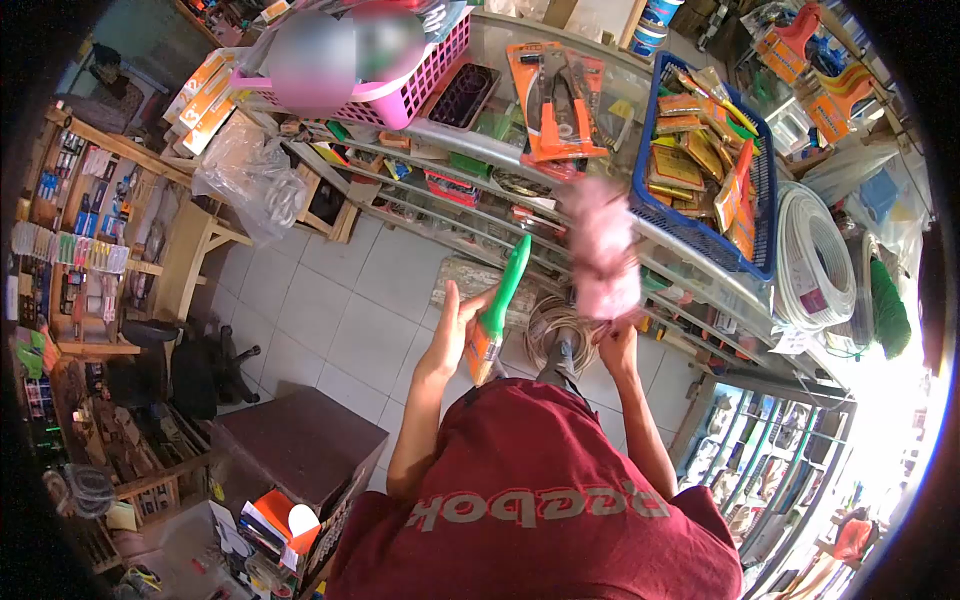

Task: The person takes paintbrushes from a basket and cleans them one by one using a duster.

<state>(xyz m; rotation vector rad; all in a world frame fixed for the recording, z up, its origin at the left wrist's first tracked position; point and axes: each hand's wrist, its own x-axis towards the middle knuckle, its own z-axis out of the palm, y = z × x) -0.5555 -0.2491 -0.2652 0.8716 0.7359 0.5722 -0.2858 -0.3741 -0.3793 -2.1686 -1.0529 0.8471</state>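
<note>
Head view: hands (452, 330) (615, 345) hold brush (507, 290), blurred pink item (604, 250); packets (676, 167) in blue basket (697, 237)

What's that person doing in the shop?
Someone in a dark red shirt is standing by a glass counter. Their left hand has a paintbrush with a green handle, bristles pointing down. Their right hand has something pink and fluffy-looking, maybe a cloth or duster. It's blurry, so it's probably moving, and I can't tell exactly what it is. A blue basket of packets sits on the counter.
</note>
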